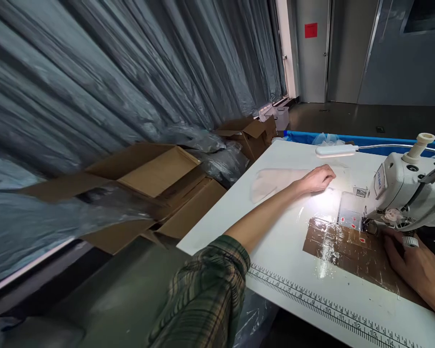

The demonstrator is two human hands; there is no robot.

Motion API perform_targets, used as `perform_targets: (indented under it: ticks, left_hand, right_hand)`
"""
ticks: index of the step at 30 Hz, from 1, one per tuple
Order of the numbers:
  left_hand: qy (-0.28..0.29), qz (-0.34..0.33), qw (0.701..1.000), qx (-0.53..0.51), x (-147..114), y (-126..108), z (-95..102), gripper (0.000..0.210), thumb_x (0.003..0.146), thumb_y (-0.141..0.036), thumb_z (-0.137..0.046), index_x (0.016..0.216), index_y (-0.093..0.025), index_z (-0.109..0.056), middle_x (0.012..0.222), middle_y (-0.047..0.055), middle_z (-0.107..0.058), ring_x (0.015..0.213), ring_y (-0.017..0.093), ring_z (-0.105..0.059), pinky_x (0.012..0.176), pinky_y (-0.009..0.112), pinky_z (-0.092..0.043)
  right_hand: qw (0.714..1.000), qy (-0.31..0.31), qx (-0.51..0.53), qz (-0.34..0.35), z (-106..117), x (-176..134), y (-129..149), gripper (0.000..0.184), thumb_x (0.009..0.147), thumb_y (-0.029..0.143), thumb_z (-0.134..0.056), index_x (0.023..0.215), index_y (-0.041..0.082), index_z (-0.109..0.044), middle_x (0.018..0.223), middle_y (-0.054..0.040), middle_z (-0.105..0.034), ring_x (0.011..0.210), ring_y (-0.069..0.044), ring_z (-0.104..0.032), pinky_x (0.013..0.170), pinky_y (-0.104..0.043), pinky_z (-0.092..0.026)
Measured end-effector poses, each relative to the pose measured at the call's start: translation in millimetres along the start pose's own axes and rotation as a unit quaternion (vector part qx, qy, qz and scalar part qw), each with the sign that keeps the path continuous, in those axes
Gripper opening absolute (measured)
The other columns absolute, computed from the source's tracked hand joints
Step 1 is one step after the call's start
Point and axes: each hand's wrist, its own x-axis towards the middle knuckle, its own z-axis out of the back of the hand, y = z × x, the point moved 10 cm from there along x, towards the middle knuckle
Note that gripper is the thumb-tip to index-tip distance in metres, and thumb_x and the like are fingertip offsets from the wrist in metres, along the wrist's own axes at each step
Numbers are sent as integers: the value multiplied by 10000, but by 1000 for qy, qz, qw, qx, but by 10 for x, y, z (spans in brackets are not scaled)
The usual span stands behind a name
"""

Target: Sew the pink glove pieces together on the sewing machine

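Observation:
A flat, pale pink piece of fabric (271, 182) lies on the white sewing table. My left hand (316, 179) is over its right end, back of the hand up, fingers bent down and closed on it; the fingertips are hidden. On the right stands a white sewing machine (398, 179) with a lit needle area. Beside the needle, partly behind the machine's head, is my right hand (413, 263). Its fingertips are hidden, so what they touch does not show. Brown shiny tape (333, 241) covers the table in front of the needle, near small red-marked stickers (353, 226).
A printed ruler (311, 299) runs along the table's front edge. Behind the machine are a white lamp bar (335, 151) and a blue-rimmed bin (304, 137). Open cardboard boxes (159, 169) and clear plastic bags (221, 159) crowd the left, below a grey curtain (148, 63).

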Motion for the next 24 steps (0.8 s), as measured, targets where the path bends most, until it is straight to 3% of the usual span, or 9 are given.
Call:
perform_targets:
  ticks: [5,9,15,19,24]
  left_hand:
    - [-50,91,994,-22,-127,179,58,207,853,-173,-533,967,-118,-697,1126,148,-664,1042,274,-646,1002,395,-502]
    - [-59,117,987,-89,-212,164,58,86,823,-161,-568,783,-144,-642,986,110,-676,974,247,-649,958,362,-506]
    - [-63,163,951,-253,-190,229,-50,131,918,-150,-516,1044,-154,-552,991,78,-717,855,142,-694,809,266,-536]
    - [-44,177,925,-334,-153,287,-173,274,868,-39,-546,1122,-133,-508,1044,117,-730,766,112,-709,772,259,-554]
    - [-60,181,916,-353,-171,318,-139,434,767,-54,-701,1161,-124,-533,1156,154,-699,897,160,-712,835,310,-569]
  right_hand:
    - [999,44,9,-16,-73,-9,-29,375,917,429,-393,896,244,-719,885,-83,-682,737,-238,-673,508,-326,-516]
    - [999,48,8,-14,-76,-9,-38,359,916,423,-407,932,244,-718,908,-84,-686,769,-243,-671,527,-331,-520]
    - [999,36,12,-3,-74,-17,-27,396,918,411,-386,991,226,-729,909,-92,-697,780,-248,-685,529,-336,-533]
    - [999,37,5,-4,-77,-26,-29,422,928,421,-372,983,218,-737,910,-103,-699,776,-261,-687,535,-357,-543]
    - [999,44,5,-3,-95,-33,-32,430,934,428,-369,998,223,-742,925,-111,-695,788,-270,-682,541,-370,-548]
